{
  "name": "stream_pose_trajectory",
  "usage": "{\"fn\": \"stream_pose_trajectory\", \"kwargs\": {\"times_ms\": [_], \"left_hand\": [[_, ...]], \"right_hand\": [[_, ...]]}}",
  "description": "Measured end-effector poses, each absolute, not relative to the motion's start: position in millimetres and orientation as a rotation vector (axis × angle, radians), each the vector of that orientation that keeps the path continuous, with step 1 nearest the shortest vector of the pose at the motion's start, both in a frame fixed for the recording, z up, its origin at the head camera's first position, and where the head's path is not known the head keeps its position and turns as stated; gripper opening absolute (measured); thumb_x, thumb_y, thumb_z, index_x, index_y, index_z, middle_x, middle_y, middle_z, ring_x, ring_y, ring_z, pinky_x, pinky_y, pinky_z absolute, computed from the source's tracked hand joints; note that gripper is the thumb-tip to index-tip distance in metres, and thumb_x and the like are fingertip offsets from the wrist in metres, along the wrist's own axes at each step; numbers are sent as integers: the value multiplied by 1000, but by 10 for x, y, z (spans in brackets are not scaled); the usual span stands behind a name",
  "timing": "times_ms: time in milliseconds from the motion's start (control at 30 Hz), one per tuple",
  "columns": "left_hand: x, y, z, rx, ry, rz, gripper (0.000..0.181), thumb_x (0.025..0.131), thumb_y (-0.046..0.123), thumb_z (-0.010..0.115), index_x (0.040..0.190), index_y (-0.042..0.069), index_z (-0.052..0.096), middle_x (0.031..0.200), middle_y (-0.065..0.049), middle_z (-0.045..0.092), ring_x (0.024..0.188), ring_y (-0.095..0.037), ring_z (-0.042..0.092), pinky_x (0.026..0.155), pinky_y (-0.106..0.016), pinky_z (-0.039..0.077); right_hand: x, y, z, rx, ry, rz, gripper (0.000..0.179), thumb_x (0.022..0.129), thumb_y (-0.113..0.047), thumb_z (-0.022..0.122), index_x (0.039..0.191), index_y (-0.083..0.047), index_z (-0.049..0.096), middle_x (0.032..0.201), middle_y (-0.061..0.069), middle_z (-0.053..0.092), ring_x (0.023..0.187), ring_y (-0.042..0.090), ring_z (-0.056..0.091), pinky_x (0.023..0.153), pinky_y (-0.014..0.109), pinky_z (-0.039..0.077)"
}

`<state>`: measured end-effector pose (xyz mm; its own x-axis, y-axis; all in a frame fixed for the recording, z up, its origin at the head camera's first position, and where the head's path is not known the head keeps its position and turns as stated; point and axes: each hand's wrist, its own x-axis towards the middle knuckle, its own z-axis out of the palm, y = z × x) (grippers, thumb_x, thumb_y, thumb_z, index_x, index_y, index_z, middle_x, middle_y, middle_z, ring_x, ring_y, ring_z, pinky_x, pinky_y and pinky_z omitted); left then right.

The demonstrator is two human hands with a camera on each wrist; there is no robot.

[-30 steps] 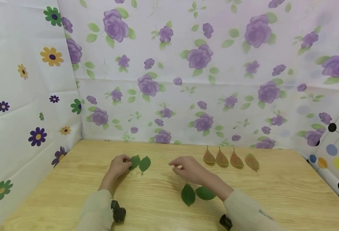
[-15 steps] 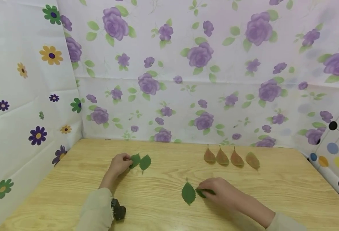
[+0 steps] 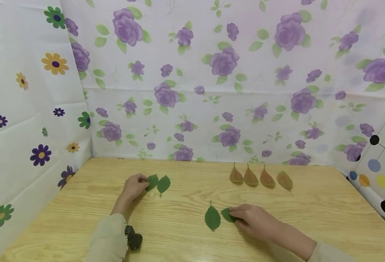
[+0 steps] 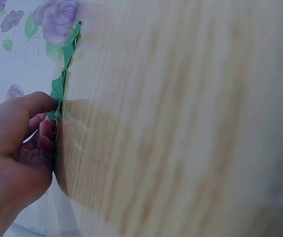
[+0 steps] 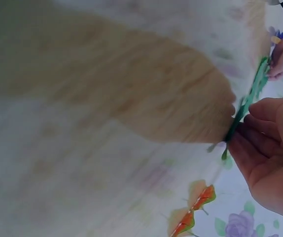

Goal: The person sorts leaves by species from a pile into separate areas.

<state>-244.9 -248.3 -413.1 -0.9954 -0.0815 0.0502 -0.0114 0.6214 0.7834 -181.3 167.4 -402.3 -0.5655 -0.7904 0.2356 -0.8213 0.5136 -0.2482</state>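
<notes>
At the table's left, my left hand (image 3: 135, 186) pinches the outer edge of a serrated green leaf (image 3: 152, 182). Thumb and curled fingers meet at that leaf (image 4: 56, 94) in the left wrist view. Close to its right lies another green leaf (image 3: 164, 184), stem toward me. My right hand (image 3: 254, 221) holds a green leaf (image 3: 227, 214) nearer the front, its fingertips covering the leaf's right part. Just left of those fingers, a flat green leaf (image 3: 212, 218) points its stem away from me. The right wrist view shows my fingers against the leaves edge-on.
Several reddish-brown leaves (image 3: 250, 177) lie in a row at the back right of the wooden table (image 3: 179, 233). Behind it hangs a cloth with purple flowers (image 3: 225, 62). A flowered sheet (image 3: 31, 94) bounds the left side and a dotted one (image 3: 382, 163) the right.
My right hand has come down from above the table's middle, moving right and toward me, and taken hold of the right-hand front leaf. That leaf has tilted slightly. My left hand stays put.
</notes>
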Motion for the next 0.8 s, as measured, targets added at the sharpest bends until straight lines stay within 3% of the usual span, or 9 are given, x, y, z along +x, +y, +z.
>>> {"fn": "stream_pose_trajectory", "kwargs": {"times_ms": [233, 500, 800], "left_hand": [[-2453, -2477, -4132, 76, -2751, -1339, 20, 91, 3, 60, 105, -11, 58, 92, -15, 58, 86, -26, 55, 72, -32, 49], [-2469, -2452, -4122, 96, -2724, -1336, 23, 90, 3, 61, 107, -12, 59, 96, -17, 59, 91, -30, 56, 80, -39, 50], [-2397, -2493, -4125, 143, -2686, -1424, 38, 93, 13, 63, 119, -12, 53, 109, -22, 58, 101, -33, 55, 84, -40, 50]], "right_hand": [[-1823, 1694, -4043, 1409, -2631, 522, 21, 85, 3, 69, 105, 7, 70, 114, 18, 66, 100, 31, 65, 79, 30, 55], [-1904, 1742, -4102, 1459, -2486, 542, 18, 80, 8, 72, 98, 4, 72, 108, 15, 66, 95, 28, 66, 78, 24, 54], [-1942, 1731, -4163, 1468, -2441, 530, 18, 79, 6, 74, 97, 1, 72, 105, 12, 66, 94, 25, 67, 78, 23, 54]]}}
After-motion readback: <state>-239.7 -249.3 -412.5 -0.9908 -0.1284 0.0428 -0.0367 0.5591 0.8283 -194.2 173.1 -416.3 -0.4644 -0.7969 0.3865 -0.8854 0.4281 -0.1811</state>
